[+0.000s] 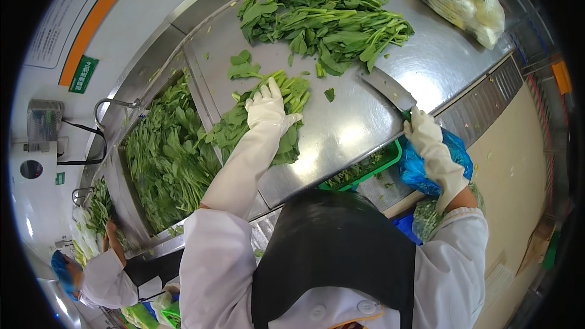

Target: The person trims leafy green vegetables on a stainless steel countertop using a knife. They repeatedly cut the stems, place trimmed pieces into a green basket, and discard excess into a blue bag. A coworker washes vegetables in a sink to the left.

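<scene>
My left hand (268,108), in a long cream rubber glove, rests with spread fingers on a bunch of leafy greens (233,125) on the steel counter (338,114). My right hand (425,130), gloved the same way, grips the green handle of a cleaver (388,89) at the counter's front edge. Its wide blade lies over the counter, tip towards a large pile of leafy greens (324,18) at the back. Cut stem pieces (321,70) and a loose leaf (329,95) lie between the pile and the bunch.
To the left is a sink full of greens (169,160) with a tap (114,103). A plastic bag of pale vegetables (457,2) lies at the back right. Below the edge are a green basket with scraps (365,169) and a blue plastic bag (450,155). A co-worker (107,278) stands lower left.
</scene>
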Motion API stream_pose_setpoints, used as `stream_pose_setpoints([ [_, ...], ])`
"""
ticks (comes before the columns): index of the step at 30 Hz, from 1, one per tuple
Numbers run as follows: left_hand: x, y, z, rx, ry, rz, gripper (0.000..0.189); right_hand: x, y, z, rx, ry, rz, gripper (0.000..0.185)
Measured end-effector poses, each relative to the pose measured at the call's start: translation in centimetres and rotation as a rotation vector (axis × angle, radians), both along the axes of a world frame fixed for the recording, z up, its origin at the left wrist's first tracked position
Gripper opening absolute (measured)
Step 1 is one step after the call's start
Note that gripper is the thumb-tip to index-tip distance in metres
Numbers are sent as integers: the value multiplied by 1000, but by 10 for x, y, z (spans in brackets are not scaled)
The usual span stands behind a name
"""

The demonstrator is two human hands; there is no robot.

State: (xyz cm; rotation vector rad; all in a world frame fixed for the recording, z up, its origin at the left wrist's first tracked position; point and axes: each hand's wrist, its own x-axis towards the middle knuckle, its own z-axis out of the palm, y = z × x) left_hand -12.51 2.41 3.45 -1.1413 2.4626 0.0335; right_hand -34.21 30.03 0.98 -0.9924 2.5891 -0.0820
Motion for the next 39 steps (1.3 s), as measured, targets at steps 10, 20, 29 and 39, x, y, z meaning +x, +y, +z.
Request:
stream_pose_setpoints([
  [10, 10, -19, 15, -6, -26, -15, 119, 135, -40, 34, -557, -331, 259, 33],
  [20, 17, -20, 5, 222, -16, 18, 141, 126, -99, 27, -233, -619, 157, 28],
  [29, 18, -9, -8, 187, -40, 4, 136, 115, -149, 39, -72, -504, 226, 36],
  [39, 28, -11, -18, 76, 118, -49, 123, 122, -223, 30, -46, -412, 246, 34],
])
